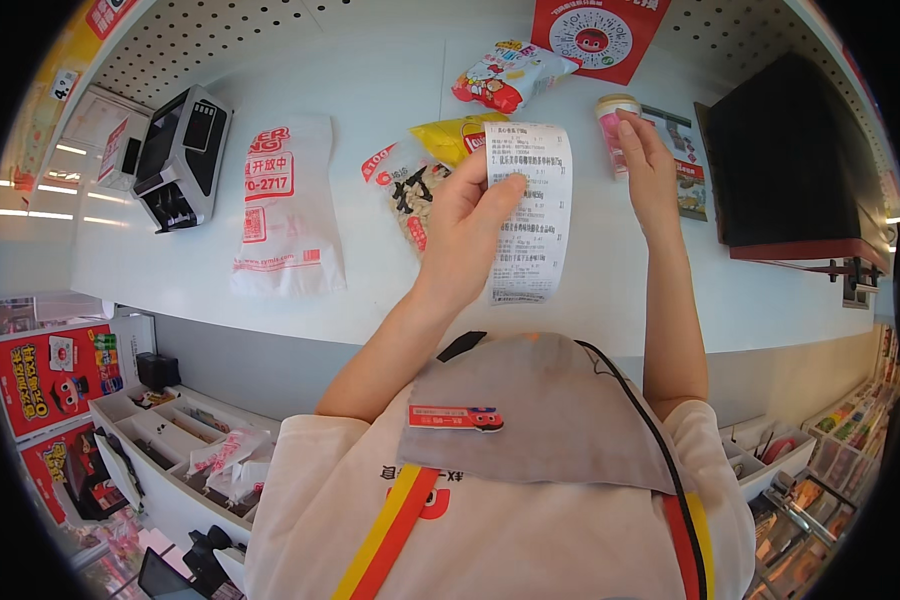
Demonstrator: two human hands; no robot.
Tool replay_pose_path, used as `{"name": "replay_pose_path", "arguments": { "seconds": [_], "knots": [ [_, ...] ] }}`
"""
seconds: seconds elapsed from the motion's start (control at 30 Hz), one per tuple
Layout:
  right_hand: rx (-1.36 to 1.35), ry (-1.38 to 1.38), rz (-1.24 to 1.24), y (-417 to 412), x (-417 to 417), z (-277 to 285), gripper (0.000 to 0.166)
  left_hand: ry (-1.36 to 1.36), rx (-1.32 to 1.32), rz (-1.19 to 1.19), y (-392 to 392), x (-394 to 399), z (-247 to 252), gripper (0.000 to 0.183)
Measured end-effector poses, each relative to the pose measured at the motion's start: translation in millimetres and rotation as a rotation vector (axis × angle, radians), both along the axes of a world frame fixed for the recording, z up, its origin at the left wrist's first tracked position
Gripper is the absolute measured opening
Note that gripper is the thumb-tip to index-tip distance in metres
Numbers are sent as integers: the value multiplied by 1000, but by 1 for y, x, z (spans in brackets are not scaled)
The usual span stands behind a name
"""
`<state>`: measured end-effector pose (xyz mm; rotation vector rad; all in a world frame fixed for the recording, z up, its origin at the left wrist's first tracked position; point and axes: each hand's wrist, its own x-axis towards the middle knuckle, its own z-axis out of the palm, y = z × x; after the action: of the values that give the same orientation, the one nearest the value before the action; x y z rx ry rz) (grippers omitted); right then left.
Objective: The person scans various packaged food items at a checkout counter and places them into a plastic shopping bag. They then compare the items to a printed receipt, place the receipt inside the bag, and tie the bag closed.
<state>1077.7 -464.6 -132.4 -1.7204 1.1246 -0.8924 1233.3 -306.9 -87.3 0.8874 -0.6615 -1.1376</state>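
In my left hand (469,214) is a long printed paper receipt (532,247), pinched at its left edge with the thumb on its face. The strip hangs over the white counter and its lower end curls. Behind that hand lie a clear bag of sunflower seeds (411,196) and a yellow Lay's chip bag (454,135), both partly covered. My right hand (647,161) is raised beside a pink-and-white cup with a tan lid (607,127), fingertips overlapping it in view. I cannot tell whether they touch it. Nothing shows in that hand.
A white-and-red snack bag (510,75) lies farther back on the counter (375,281). A printed plastic bag (292,217) and a banknote counter (184,161) are at left. At right stand a dark box-shaped device (787,157) and a printed leaflet (686,161). An open drawer (180,442) is lower left.
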Motion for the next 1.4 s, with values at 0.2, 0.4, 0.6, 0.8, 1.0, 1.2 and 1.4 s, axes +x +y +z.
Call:
{"name": "replay_pose_path", "arguments": {
  "seconds": [0.2, 0.4, 0.6, 0.8, 1.0, 1.2, 1.4],
  "knots": [
    [449, -426, 353, 65, 19, 54, 23, -27, 0, -11, -2, -4, -1, 27],
    [465, -445, 292, 67, 20, 61, 15, 66, 10, -98, 6, -1, 0, 29],
    [449, -442, 314, 65, 20, 60, 15, 5, -5, -123, 13, -6, -14, 27],
    [451, -453, 311, 64, 21, 59, 14, 11, 0, -80, 11, -8, -15, 26],
    [458, -448, 319, 64, 22, 59, 13, -26, 14, -36, 9, -9, -13, 25],
    [455, -447, 323, 64, 24, 58, 13, -44, 17, -29, 10, -8, -11, 24],
    [447, -423, 323, 64, 26, 54, 15, -68, 30, 0, 11, -8, -11, 24]
  ]
}}
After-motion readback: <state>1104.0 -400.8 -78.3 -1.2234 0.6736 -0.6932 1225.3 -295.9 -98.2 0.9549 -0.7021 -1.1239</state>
